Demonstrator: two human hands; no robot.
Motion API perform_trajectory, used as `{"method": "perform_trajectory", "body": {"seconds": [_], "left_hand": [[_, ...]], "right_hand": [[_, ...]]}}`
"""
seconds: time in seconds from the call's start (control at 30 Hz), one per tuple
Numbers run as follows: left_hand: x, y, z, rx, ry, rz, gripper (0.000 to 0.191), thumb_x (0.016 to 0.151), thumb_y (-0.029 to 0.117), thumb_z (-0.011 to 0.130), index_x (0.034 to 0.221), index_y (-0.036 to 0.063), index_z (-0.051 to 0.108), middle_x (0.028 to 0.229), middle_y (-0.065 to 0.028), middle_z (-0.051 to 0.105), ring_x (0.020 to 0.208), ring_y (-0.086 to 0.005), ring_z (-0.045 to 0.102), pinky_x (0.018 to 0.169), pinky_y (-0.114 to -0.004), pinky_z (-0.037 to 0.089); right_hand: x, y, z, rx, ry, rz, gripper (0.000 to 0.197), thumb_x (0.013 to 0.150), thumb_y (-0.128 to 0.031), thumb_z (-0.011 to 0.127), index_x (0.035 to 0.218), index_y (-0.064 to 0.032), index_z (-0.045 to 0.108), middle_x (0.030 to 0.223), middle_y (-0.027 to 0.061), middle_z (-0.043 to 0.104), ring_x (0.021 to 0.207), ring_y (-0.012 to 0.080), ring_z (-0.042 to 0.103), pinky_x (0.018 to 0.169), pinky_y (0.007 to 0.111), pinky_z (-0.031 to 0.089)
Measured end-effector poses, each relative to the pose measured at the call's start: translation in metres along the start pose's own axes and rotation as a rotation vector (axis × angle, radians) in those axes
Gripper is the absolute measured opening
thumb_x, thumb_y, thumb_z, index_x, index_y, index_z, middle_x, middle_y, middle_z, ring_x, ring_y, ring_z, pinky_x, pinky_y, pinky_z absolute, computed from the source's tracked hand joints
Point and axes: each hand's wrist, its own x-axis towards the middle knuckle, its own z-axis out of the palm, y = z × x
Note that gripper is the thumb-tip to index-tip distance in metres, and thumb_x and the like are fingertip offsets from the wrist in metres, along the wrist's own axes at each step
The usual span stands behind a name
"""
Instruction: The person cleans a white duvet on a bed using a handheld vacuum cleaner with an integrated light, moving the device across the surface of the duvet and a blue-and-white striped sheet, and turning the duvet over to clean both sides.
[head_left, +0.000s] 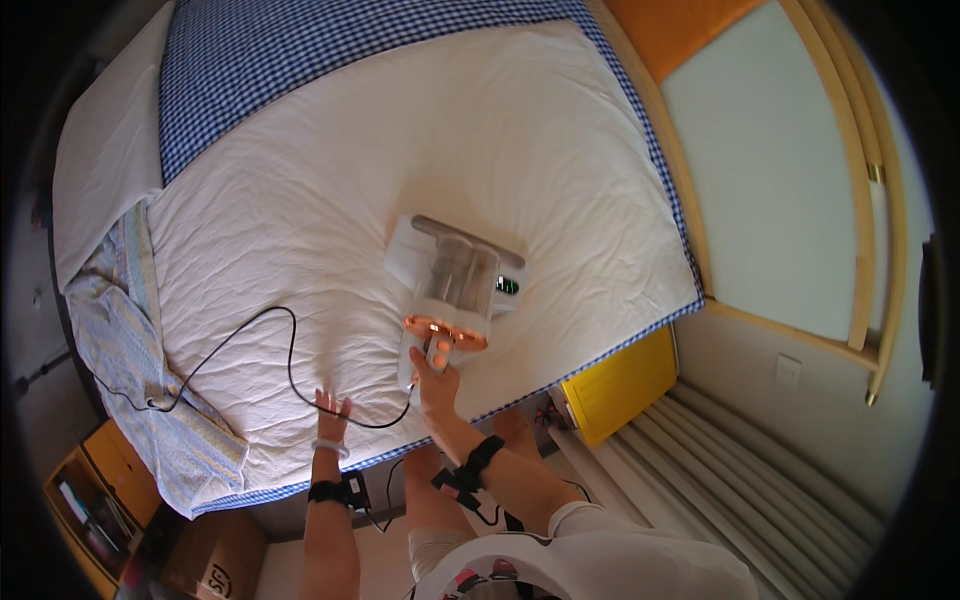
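Observation:
My right hand (437, 391) grips the handle of a white handheld mattress vacuum cleaner (459, 281) with a clear dust cup and copper-coloured trim. The vacuum's wide head rests on the white bed sheet (262, 202), and a small display on it is lit. From near the handle, a black power cord (292, 349) loops leftward over the sheet. My left hand (331, 421) is at the near side of the bed, fingers apart and holding nothing. The cord passes close by its fingers; whether they touch cannot be made out.
A crumpled patterned blanket (142, 367) lies along the left side. Blue checked fabric (300, 45) borders the sheet. The wooden-framed headboard (772, 180) is at right, above a yellow-lidded box (622, 386) and curtains (720, 457). A cardboard box (214, 551) and a bookshelf (97, 502) stand lower left.

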Motion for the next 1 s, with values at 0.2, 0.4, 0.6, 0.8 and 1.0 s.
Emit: {"method": "perform_trajectory", "body": {"seconds": [0.2,0.4,0.6,0.8,1.0], "left_hand": [[-0.055,0.01,-0.051,-0.392,0.247,-0.506,0.067,0.085,0.039,0.057,0.139,0.0278,0.019,0.135,-0.0035,0.038,0.122,-0.0263,0.038,0.092,-0.051,0.034],[-0.065,0.039,-0.023,-0.259,0.323,-0.542,0.065,0.088,0.048,0.047,0.138,0.0136,0.024,0.14,-0.0092,0.033,0.126,-0.0268,0.034,0.097,-0.044,0.034],[-0.067,0.077,0.027,-0.139,0.243,-0.472,0.054,0.088,0.039,0.05,0.134,0.0152,0.034,0.136,-0.0081,0.038,0.122,-0.0253,0.04,0.095,-0.044,0.036],[-0.064,0.123,0.092,-0.047,0.122,-0.36,0.052,0.087,0.039,0.052,0.13,0.0144,0.038,0.131,-0.0066,0.043,0.118,-0.0235,0.044,0.09,-0.041,0.04],[-0.062,0.145,0.128,0.026,0.048,-0.259,0.053,0.088,0.04,0.051,0.13,0.0101,0.037,0.128,-0.0082,0.045,0.115,-0.0228,0.046,0.088,-0.039,0.041]], "right_hand": [[-0.048,0.042,-0.011,0.369,0.125,0.341,0.021,0.077,-0.017,0.071,0.083,-0.0018,0.058,0.076,0.002,0.056,0.068,0.0091,0.05,0.062,0.026,0.039],[0.013,-0.004,0.001,0.524,0.279,0.215,0.02,0.077,-0.018,0.07,0.082,-0.0042,0.057,0.075,-0.0007,0.055,0.068,0.0081,0.049,0.063,0.024,0.038],[0.094,-0.092,-0.023,0.778,0.377,0.133,0.019,0.077,-0.016,0.071,0.079,-0.0058,0.056,0.074,-0.0016,0.055,0.065,0.0066,0.049,0.059,0.023,0.038],[0.176,-0.164,-0.098,0.716,0.348,-0.052,0.018,0.075,-0.019,0.07,0.079,-0.0069,0.057,0.065,0.0006,0.053,0.053,0.0115,0.05,0.047,0.025,0.041],[0.215,-0.212,-0.169,0.394,0.288,0.029,0.019,0.073,-0.018,0.071,0.074,-0.0012,0.061,0.058,0.0039,0.053,0.045,0.0151,0.047,0.042,0.03,0.039]]}}
